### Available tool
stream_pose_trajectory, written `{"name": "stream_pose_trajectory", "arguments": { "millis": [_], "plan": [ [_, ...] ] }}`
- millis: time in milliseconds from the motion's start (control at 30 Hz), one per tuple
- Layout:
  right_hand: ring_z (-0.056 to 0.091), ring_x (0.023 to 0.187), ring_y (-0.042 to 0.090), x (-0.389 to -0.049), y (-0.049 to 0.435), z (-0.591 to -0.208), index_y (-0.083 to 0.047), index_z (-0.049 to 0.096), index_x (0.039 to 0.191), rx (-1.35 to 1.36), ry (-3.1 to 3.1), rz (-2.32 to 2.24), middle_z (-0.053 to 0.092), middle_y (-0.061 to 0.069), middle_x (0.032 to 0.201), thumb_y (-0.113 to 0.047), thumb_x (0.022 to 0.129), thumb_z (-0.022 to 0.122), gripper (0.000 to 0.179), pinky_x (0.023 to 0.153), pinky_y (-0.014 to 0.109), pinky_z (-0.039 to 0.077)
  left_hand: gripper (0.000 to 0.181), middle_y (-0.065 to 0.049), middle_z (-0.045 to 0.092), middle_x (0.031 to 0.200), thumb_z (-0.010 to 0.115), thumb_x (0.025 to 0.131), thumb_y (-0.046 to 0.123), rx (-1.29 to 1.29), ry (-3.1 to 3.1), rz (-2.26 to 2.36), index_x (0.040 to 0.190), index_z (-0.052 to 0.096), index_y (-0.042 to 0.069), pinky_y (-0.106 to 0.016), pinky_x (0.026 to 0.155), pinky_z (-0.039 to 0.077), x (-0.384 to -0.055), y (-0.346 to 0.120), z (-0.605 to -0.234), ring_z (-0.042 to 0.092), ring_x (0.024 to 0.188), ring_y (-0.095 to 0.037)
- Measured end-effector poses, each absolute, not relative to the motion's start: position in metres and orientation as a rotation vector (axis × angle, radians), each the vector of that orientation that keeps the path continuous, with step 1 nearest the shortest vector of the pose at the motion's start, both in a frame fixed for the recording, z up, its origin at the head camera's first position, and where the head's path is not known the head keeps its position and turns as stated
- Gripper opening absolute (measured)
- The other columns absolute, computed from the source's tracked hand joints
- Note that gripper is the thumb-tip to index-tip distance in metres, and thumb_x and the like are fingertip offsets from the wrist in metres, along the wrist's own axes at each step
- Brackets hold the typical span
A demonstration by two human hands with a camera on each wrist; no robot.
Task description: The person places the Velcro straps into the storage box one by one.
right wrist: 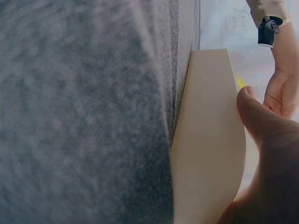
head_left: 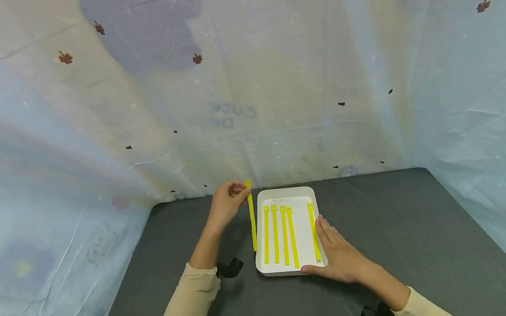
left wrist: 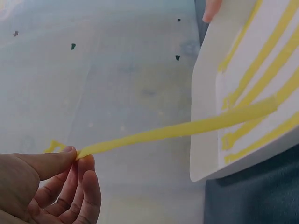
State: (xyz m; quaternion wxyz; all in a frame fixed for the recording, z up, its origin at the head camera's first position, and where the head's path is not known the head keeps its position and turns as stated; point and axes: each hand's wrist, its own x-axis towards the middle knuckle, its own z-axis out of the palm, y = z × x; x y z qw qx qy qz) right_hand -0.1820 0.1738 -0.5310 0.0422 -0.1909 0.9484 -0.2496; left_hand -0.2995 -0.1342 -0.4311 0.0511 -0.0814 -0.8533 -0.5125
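My left hand [head_left: 228,201] pinches a yellow hook-and-loop cable tie [left wrist: 177,130] between thumb and forefinger, close to its slotted head. The tie hangs down just outside the left side of a white tray [head_left: 285,193]. Several more yellow cable ties [head_left: 276,234] lie lengthwise in the tray, most grouped at its left and a single tie [head_left: 312,223] apart near the right wall. My right hand [head_left: 340,256] rests against the tray's front right corner, fingers straight along the right side and thumb at the front edge. In the right wrist view, the thumb [right wrist: 254,109] is by the rim.
The tray stands on a dark grey cloth-covered table [head_left: 392,226], near its back edge. A pale printed curtain [head_left: 274,90] hangs behind and along both sides. Black straps [head_left: 230,268] sit at the wrists.
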Motion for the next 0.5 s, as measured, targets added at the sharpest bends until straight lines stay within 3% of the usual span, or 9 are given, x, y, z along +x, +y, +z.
{"name": "stream_pose_trajectory", "arguments": {
  "millis": [500],
  "plan": [
    [0.007,0.166,0.04,-0.183,0.173,-0.531,0.008,0.009,0.168,-0.562,2.896,-0.748,0.001,0.023,0.179,-0.085,0.085,0.066,0.137,0.131,0.059,0.02,0.023,-0.013,0.075,0.108,0.076,0.103,0.015,-0.347,-2.589,-1.696,0.121,0.07,0.002,-0.035,0.075,0.064,-0.299,-0.105,-0.432,0.075,0.087,-0.024]
  ]
}}
